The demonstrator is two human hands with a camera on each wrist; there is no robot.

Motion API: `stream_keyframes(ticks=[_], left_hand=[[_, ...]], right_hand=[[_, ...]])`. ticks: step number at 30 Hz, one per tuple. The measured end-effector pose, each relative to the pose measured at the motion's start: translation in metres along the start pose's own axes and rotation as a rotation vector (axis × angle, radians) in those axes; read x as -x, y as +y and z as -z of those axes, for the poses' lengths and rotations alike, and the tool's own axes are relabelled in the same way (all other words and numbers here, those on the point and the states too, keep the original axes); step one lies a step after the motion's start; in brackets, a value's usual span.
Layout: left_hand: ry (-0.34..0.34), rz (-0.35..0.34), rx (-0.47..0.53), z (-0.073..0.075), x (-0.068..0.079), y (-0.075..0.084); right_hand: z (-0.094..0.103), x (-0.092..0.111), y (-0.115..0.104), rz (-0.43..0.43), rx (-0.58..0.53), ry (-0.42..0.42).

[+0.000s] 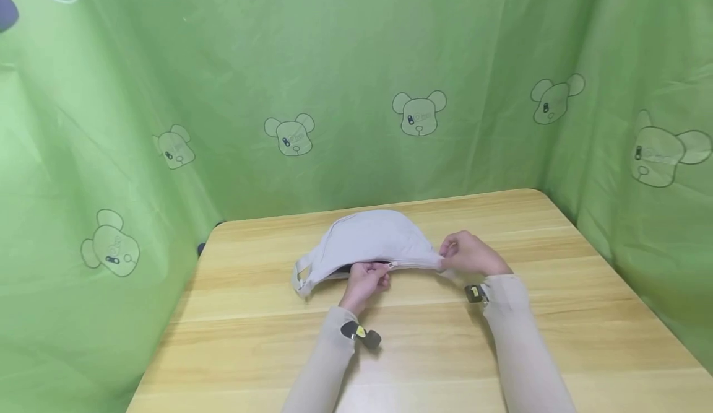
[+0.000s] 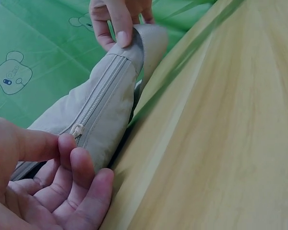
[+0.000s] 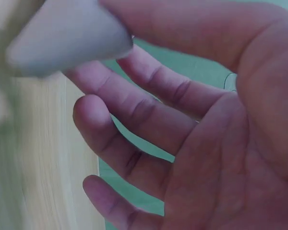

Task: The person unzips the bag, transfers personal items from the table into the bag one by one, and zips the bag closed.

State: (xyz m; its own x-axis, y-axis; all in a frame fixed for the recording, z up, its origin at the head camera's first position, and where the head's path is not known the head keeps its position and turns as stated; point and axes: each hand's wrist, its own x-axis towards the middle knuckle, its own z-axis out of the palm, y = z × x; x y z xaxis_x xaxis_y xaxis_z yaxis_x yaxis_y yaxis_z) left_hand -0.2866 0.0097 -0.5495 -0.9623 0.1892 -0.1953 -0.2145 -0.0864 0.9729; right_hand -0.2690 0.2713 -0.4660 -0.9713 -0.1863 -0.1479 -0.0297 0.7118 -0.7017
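A pale grey crescent-shaped waist bag (image 1: 367,234) lies on the wooden table, its zipper edge facing me. At the middle of that edge my left hand (image 1: 364,284) pinches the small zipper pull (image 2: 77,130) between thumb and forefinger. Left of the pull the zipper is parted and a dark gap shows; to its right the teeth (image 2: 102,92) are joined. My right hand (image 1: 470,255) grips the bag's right end between thumb and forefinger, the other fingers loosely bent. A strap (image 2: 154,44) folds out at that end. What is inside the bag is hidden.
The light wooden table (image 1: 434,351) extends around the bag on all sides. A green curtain (image 1: 356,78) with bear-head prints hangs behind and along both sides. Each sleeved wrist wears a small dark camera (image 1: 367,337). A strap loop (image 1: 302,277) lies at the bag's left end.
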Motion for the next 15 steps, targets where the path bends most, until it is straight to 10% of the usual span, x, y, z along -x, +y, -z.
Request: stream_keyframes(ticks=[15], left_hand=[[0.034,-0.022,-0.026,-0.0009,-0.0004,-0.0004]], right_hand=[[-0.0080,-0.0051,-0.0046,-0.019,0.048,0.045]])
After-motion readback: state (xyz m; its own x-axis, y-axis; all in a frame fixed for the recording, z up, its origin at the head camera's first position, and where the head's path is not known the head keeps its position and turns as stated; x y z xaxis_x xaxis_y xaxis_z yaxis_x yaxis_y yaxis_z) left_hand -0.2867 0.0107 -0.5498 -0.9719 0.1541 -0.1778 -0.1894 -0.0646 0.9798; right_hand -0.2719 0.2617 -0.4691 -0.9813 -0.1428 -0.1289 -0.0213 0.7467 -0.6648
